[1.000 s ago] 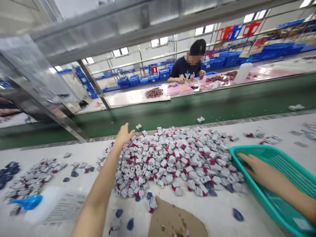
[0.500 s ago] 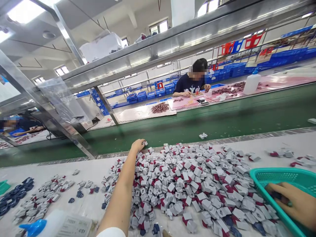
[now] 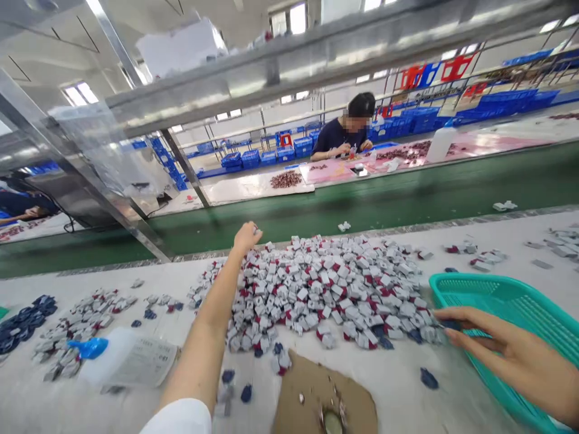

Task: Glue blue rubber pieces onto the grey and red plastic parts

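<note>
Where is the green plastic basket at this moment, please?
In the head view, the green basket is on the table at the right side, just right of the large heap of grey and maroon pieces, partly hidden by the right hand.

Left arm stretched forward, white sleeve (image 3: 183,417) near the elbow; left hand (image 3: 246,236) at the far edge of the counter (image 3: 400,389), fingers curled in. Right hand (image 3: 511,349) well back from that edge, fingers pointing left, thumb and forefinger pinched.

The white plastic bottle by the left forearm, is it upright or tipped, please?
Tipped: the white plastic bottle lies on its side, blue spout pointing left.
</note>
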`<state>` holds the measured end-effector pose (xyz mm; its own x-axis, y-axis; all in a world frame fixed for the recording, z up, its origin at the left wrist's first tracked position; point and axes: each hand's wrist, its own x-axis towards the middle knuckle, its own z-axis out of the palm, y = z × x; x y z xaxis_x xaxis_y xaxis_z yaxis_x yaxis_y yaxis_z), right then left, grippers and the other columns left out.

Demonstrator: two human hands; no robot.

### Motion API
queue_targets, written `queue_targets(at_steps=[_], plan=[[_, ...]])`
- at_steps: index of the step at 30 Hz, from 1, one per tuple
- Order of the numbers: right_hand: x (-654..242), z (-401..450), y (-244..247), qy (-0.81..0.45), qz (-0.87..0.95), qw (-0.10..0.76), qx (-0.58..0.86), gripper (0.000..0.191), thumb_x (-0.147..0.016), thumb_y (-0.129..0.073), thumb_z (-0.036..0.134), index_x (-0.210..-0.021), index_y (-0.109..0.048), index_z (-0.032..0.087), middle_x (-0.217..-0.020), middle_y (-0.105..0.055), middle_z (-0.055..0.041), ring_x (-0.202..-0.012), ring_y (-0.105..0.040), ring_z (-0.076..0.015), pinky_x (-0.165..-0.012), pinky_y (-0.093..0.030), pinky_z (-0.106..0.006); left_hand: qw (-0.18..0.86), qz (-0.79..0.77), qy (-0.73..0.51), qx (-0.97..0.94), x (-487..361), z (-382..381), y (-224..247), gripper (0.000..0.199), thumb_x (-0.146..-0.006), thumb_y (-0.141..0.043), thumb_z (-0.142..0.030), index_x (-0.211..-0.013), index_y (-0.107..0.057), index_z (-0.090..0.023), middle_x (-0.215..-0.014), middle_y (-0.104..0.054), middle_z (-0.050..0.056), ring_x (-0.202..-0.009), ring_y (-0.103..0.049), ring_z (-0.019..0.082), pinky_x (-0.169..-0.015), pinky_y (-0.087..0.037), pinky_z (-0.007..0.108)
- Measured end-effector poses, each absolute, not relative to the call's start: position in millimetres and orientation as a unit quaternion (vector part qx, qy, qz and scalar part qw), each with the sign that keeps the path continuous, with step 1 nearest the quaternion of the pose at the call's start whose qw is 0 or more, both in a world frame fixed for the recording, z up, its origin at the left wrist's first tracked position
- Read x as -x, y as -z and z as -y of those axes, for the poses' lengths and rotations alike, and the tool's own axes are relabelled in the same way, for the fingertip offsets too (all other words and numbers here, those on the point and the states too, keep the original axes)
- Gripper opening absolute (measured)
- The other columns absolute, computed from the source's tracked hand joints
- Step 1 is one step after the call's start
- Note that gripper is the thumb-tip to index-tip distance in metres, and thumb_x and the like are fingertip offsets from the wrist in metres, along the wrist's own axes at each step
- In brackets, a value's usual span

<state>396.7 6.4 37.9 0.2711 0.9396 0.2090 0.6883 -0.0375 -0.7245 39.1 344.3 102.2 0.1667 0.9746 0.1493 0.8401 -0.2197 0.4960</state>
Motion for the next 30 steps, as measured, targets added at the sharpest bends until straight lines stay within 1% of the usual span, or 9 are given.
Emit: queue_targets(at_steps=[3,7,10,14,17,20,24,26,30], plan=[[-333,0,-67,-0.360,0.599,0.360,0.618,0.038,-0.080,-0.062,0.057,-0.093,-0.075,0.025,-0.111,-0.067,-0.0146,-0.096,-0.066,-0.0272,-0.067,-0.060,-0.028,0.166,-0.612,-0.272,-0.724,-24,-310,-107,0.021,-0.088,-0.061,-0.031,-0.100,-0.060,-0.014,-0.089,-0.063,0.005,-0.083,-0.061,0.018,-0.077,-0.051,0.034],[-272,3,-60,-0.503,0.548,0.383,0.547,0.039,-0.075,-0.069,0.058,-0.081,-0.074,0.020,-0.106,-0.067,-0.0124,-0.100,-0.063,-0.0256,-0.079,-0.059,-0.031,0.230,-0.596,-0.324,-0.698,1,-221,-93,0.026,-0.087,-0.058,-0.040,-0.103,-0.058,-0.020,-0.064,-0.055,-0.003,-0.056,-0.055,0.013,-0.057,-0.044,0.024],[-253,4,-41,-0.548,0.496,0.381,0.556,0.041,-0.070,-0.074,0.059,-0.083,-0.075,0.021,-0.109,-0.067,-0.0118,-0.102,-0.063,-0.0260,-0.083,-0.057,-0.032,0.385,-0.559,-0.378,-0.630,14,-136,-71,0.039,-0.078,-0.065,-0.052,-0.102,-0.058,-0.022,-0.054,-0.048,-0.007,-0.042,-0.043,0.010,-0.043,-0.035,0.020],[-242,2,-26,-0.531,0.495,0.399,0.561,0.042,-0.069,-0.075,0.058,-0.089,-0.074,0.021,-0.104,-0.068,-0.0102,-0.096,-0.065,-0.0231,-0.079,-0.058,-0.029,0.584,-0.515,-0.435,-0.453,13,-47,-37,0.048,-0.074,-0.067,-0.061,-0.099,-0.054,-0.022,-0.055,-0.046,-0.007,-0.041,-0.035,0.007,-0.036,-0.026,0.017],[-238,3,-22,-0.523,0.539,0.356,0.556,0.046,-0.076,-0.070,0.058,-0.103,-0.070,0.020,-0.090,-0.068,-0.0079,-0.067,-0.064,-0.0154,-0.057,-0.057,-0.024,0.645,-0.513,-0.391,-0.409,6,-14,-22,0.049,-0.076,-0.068,-0.058,-0.102,-0.051,-0.021,-0.055,-0.044,-0.009,-0.040,-0.033,0.005,-0.037,-0.027,0.016],[-237,6,-18,-0.451,0.638,0.308,0.543,0.041,-0.082,-0.064,0.058,-0.088,-0.072,0.018,-0.077,-0.065,-0.0058,-0.048,-0.053,-0.0096,-0.044,-0.048,-0.022,0.697,-0.492,-0.315,-0.415,0,-4,-21,0.049,-0.079,-0.066,-0.056,-0.110,-0.051,-0.021,-0.059,-0.048,-0.008,-0.039,-0.039,0.005,-0.040,-0.034,0.017],[-236,8,-15,-0.397,0.708,0.292,0.506,0.027,-0.086,-0.064,0.046,-0.087,-0.075,0.022,-0.078,-0.064,-0.0055,-0.060,-0.056,-0.0124,-0.053,-0.048,-0.024,0.727,-0.468,-0.305,-0.399,-5,0,-26,0.045,-0.078,-0.067,-0.053,-0.110,-0.060,-0.021,-0.079,-0.061,0.000,-0.064,-0.060,0.012,-0.062,-0.051,0.025],[-234,9,-16,-0.389,0.738,0.275,0.479,0.023,-0.091,-0.056,0.037,-0.095,-0.075,0.024,-0.084,-0.063,-0.0062,-0.069,-0.060,-0.0142,-0.058,-0.051,-0.025,0.705,-0.478,-0.337,-0.401,-7,2,-26,0.039,-0.074,-0.073,-0.049,-0.099,-0.068,-0.019,-0.082,-0.064,0.002,-0.074,-0.061,0.014,-0.070,-0.051,0.025],[-229,8,-25,-0.403,0.751,0.244,0.463,0.027,-0.094,-0.048,0.028,-0.108,-0.070,0.023,-0.093,-0.061,-0.0078,-0.073,-0.062,-0.0131,-0.057,-0.053,-0.022,0.672,-0.509,-0.412,-0.347,-9,2,-22,0.041,-0.068,-0.078,-0.052,-0.089,-0.073,-0.017,-0.075,-0.069,0.004,-0.073,-0.063,0.016,-0.070,-0.049,0.025]])
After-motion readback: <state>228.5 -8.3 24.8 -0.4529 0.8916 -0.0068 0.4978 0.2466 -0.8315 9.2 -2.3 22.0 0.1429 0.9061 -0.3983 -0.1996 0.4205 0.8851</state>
